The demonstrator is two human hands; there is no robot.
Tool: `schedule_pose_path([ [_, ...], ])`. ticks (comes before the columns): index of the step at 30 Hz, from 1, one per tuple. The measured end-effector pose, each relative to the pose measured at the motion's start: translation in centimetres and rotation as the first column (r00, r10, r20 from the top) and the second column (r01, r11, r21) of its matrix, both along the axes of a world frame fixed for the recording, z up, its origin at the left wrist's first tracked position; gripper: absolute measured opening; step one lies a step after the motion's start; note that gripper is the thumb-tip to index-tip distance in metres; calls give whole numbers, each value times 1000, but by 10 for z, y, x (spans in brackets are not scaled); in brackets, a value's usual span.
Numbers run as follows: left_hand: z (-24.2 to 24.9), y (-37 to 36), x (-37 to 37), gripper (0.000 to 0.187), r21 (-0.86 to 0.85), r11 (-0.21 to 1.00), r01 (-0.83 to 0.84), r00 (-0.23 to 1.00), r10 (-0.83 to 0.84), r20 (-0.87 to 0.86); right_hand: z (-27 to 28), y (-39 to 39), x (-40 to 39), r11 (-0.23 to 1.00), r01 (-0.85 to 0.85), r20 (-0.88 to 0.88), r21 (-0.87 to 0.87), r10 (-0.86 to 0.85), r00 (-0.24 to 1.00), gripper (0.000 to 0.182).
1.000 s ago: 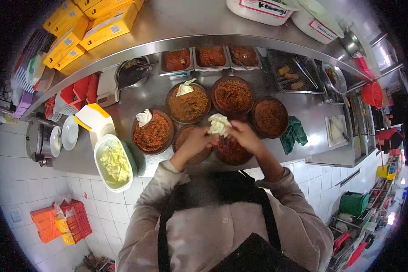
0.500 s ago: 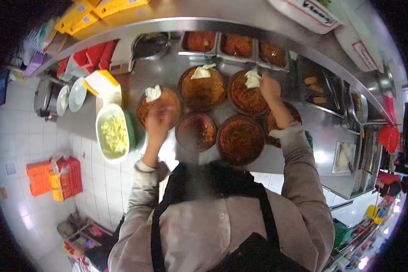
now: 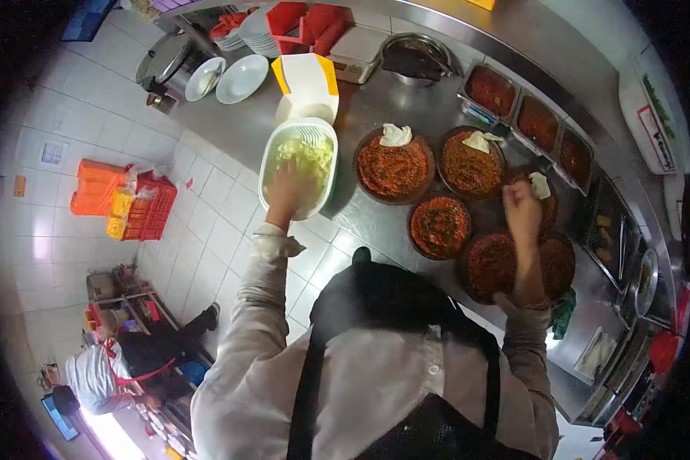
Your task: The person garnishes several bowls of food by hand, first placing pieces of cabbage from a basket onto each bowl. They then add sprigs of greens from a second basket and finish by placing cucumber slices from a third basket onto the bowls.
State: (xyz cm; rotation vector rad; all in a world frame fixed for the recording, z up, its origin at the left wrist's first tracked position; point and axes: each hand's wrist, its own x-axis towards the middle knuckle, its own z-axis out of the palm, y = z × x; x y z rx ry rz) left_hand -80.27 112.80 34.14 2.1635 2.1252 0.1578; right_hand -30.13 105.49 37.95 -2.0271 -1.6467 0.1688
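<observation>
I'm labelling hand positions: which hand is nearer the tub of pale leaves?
Left. The left hand is at the tub; the right hand is well away, over the dark bowls.

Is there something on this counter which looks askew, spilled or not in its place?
One thing: the white basket of pale green leaves, with the left hand in it, appears to jut past the near edge of the counter, so it may sit unsteadily, though the camera angle could exaggerate this. I see no clear spill.
</observation>
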Motion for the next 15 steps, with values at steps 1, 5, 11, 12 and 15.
schedule_pose_path([
  [1,-1,10,-1,79,5,1000,5,1000,-5,10,6,6,-31,998,-47,-48,-43,45,998,29],
  [5,0,29,-9,78,53,987,-154,944,132,302,15,22,-148,944,-325,-354,-59,284,891,22],
  [11,-37,61,-48,45,49,998,-26,977,15,213,23,54,-284,780,-619,-457,89,584,671,17],
  [12,-38,64,-50,33,57,997,50,990,-57,128,25,57,-299,779,-620,-452,90,587,672,17],
  [15,4,57,-31,20,130,990,-46,989,27,145,14,66,-330,777,-628,-431,37,580,692,22],
])
